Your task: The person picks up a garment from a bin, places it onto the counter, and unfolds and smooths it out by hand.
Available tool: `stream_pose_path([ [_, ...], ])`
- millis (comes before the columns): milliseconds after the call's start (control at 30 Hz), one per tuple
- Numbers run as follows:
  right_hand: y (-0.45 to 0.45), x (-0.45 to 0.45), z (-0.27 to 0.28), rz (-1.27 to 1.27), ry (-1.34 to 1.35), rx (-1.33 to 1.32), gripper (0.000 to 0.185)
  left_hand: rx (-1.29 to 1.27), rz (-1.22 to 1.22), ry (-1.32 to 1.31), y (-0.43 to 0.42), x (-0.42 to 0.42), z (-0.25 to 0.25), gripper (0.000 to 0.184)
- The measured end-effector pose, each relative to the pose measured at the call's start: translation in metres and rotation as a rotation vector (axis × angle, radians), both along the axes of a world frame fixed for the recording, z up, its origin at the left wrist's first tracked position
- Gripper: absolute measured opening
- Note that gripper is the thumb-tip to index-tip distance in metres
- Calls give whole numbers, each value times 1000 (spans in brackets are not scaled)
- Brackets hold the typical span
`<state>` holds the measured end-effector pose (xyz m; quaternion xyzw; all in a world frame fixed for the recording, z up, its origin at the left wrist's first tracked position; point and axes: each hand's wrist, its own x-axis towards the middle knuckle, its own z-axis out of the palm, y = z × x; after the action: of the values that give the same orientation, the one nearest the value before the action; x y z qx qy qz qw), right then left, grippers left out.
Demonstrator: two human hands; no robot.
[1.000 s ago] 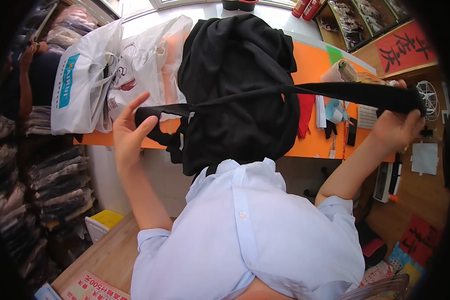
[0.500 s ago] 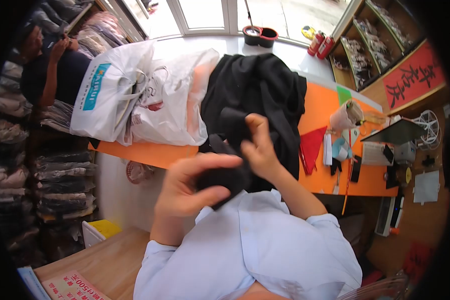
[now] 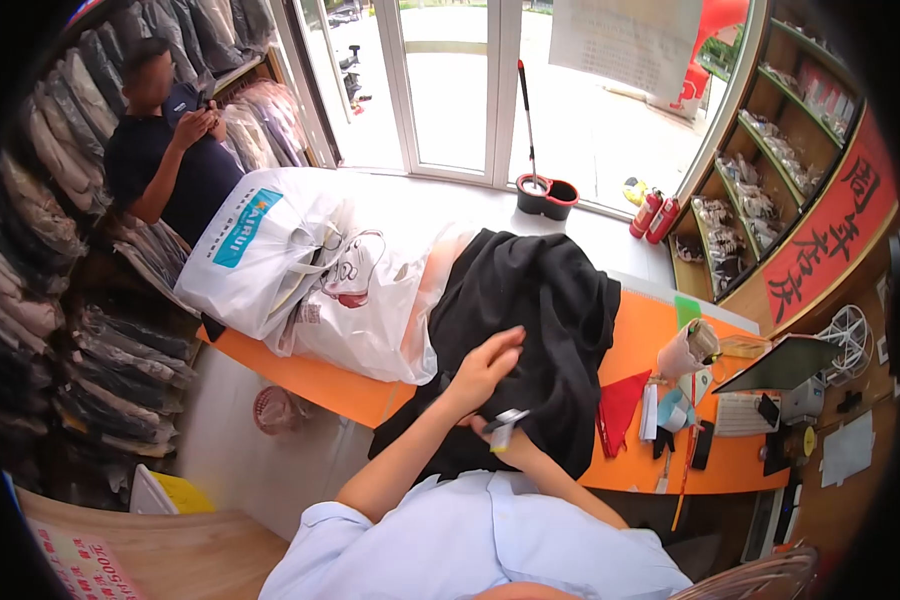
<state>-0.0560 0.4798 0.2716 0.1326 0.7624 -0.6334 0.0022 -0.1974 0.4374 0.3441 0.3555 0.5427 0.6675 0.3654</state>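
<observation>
A black garment [image 3: 560,290] lies bunched across the counter and reaches down to my shirt. My left hand [image 3: 490,368] is over it with its fingers stretched out to the right, holding nothing that shows. My right hand [image 3: 482,428] is closed low on the black cloth, just below my left wrist. A small silver-white item with a yellow edge [image 3: 507,428] shows at the right hand; blur hides what it is and how it is held.
White plastic bags [image 3: 260,255] stand left of the garment on the orange counter [image 3: 640,330]. Right of it lie a red cloth triangle [image 3: 622,405], a keyboard [image 3: 747,415] and a monitor [image 3: 778,362]. A person [image 3: 170,150] with a phone stands by the clothes racks. A mop bucket [image 3: 548,197] is near the door.
The black pieces of cloth I held up are no longer in my raised hands. Both hands have come down over the garment and closer together. The view has tilted up toward the door.
</observation>
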Motion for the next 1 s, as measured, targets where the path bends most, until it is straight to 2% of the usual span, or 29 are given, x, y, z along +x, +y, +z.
stream_pose_path([
  [33,-2,3,5,-257,72,-264,32,-142,92,217,-7,3,-25,41],
  [67,-2,2,11,-510,148,-532,36,-209,74,316,-17,7,-37,38],
  [100,8,6,8,-590,83,-738,34,-237,22,247,-27,16,-41,36],
  [133,18,11,2,-622,45,-801,35,-226,8,347,-37,25,-54,36],
  [167,24,15,3,-633,-1,-781,33,-322,-61,279,-46,32,-46,35],
  [200,29,18,7,-645,-50,-762,31,-377,-96,414,-55,36,-36,36],
  [233,33,19,13,-507,-20,-668,30,-338,-56,524,-61,41,-36,39],
  [267,35,17,10,-504,-14,-665,30,-297,-15,632,-64,44,-35,44],
  [367,32,10,12,-415,82,-352,30,-342,42,767,-68,39,-30,47],
  [467,34,-1,23,-419,197,-324,31,-395,163,843,-71,31,-23,40],
  [533,39,-6,46,-453,279,-559,31,-257,322,829,-78,20,-22,27],
  [600,46,-5,64,-465,387,-558,28,-346,283,834,-91,7,-24,18],
  [633,53,-4,65,-440,466,-439,25,-483,192,867,-99,1,-24,19],
  [667,56,-2,69,-406,522,-434,24,-619,98,895,-105,-4,-23,20],
  [700,55,-1,80,-384,552,-429,23,-621,112,894,-108,-7,-27,20],
  [767,53,3,102,-356,577,-424,22,-1067,-242,934,-113,-9,-44,42],
  [800,53,4,111,-247,634,-359,22,-1066,-235,930,-113,-3,-50,42],
  [867,53,2,130,-77,754,-243,21,-831,5,944,-106,8,-58,71],
  [900,52,1,143,-20,775,-202,20,-766,-5,929,-99,9,-54,90],
  [967,51,1,166,27,791,-162,19,-739,-11,902,-82,11,-53,88],
  [1000,52,1,176,50,810,-46,18,-711,-14,875,-75,13,-53,86],
])
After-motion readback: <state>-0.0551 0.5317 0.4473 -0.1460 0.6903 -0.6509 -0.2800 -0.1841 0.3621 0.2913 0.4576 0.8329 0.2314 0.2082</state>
